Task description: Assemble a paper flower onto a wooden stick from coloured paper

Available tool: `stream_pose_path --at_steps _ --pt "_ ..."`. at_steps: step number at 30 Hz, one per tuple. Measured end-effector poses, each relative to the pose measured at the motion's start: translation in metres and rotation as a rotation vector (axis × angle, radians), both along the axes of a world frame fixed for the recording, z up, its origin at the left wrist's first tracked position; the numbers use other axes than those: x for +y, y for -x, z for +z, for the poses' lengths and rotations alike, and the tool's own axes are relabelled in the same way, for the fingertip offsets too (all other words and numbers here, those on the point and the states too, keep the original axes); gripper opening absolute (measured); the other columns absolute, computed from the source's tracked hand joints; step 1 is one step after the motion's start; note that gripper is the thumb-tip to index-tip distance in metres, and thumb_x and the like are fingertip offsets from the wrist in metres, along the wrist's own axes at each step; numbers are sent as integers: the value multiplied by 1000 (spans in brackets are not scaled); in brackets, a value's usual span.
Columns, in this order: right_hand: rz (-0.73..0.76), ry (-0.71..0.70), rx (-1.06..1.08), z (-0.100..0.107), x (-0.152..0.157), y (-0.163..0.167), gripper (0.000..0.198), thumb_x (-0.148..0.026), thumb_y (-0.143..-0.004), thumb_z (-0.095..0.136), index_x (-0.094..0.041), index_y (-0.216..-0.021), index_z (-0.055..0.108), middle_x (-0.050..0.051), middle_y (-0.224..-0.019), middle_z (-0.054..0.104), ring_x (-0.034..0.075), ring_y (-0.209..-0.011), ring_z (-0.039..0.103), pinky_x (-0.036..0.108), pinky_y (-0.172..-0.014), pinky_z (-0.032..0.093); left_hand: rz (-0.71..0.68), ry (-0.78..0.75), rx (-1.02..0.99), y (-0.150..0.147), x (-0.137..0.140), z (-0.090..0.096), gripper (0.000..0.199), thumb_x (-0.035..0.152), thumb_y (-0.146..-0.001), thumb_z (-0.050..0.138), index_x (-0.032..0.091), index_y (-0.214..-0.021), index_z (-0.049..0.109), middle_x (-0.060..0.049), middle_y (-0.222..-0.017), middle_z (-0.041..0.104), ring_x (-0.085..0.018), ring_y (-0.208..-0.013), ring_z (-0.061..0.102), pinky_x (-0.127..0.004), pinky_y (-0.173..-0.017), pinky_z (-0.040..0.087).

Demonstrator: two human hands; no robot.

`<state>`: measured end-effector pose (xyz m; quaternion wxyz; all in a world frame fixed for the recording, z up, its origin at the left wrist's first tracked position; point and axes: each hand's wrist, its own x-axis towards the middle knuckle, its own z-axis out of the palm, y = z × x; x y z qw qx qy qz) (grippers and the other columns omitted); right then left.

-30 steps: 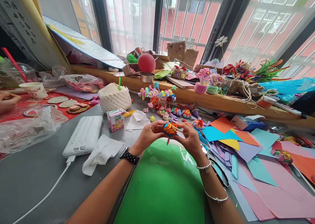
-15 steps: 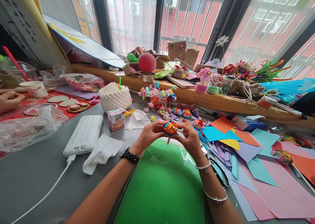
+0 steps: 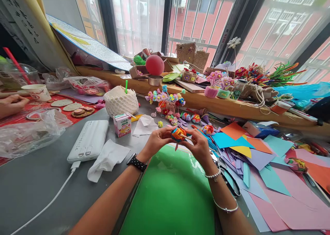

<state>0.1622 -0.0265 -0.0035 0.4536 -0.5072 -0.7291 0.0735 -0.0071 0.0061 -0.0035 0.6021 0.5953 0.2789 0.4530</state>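
An orange and blue folded-paper flower (image 3: 177, 134) is held over the far end of a glossy green sheet (image 3: 170, 193). My left hand (image 3: 160, 138) grips the flower from its left side, thumb and fingers closed round it. Between the thumb and fingertips of my right hand (image 3: 199, 145) is a thin pale stick (image 3: 187, 138), its end against the flower's right side. Whether the stick goes into the paper I cannot tell. A small pinkish paper tip hangs below the flower. Similar paper flowers (image 3: 196, 118) lie just beyond my hands.
Coloured paper sheets (image 3: 296, 200) and black-handled scissors (image 3: 232, 183) lie to the right. On the left are a white power bank (image 3: 89, 140) with a cable, tissues (image 3: 108, 159), a small pink carton (image 3: 122, 125) and a coconut (image 3: 121, 102). Another person's hand (image 3: 11, 106) is at far left.
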Motion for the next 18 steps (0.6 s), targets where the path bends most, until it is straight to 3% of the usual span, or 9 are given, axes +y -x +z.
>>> stream_pose_path --at_steps 6,13,18 --pt "16 20 -44 6 -2 -4 47 -40 -69 60 -20 -110 49 7 -98 54 18 -76 53 27 -53 45 -52 18 -15 -1 4 -3 54 17 -62 66 14 -113 48 -8 -96 65 -20 -90 59 -33 -81 46" --pt "-30 -23 -78 11 -4 -7 60 -44 -65 63 -20 -116 43 9 -101 50 22 -89 51 32 -64 47 -23 80 -36 0 5 0 56 18 -60 68 15 -112 48 -7 -94 64 -19 -83 61 -29 -72 49" --pt "-16 -68 -67 13 -5 -9 30 -34 -74 57 -22 -101 55 6 -97 53 18 -87 53 29 -69 46 127 117 -26 1 5 4 51 25 -61 68 12 -107 50 -8 -92 64 -16 -76 60 -28 -68 50"
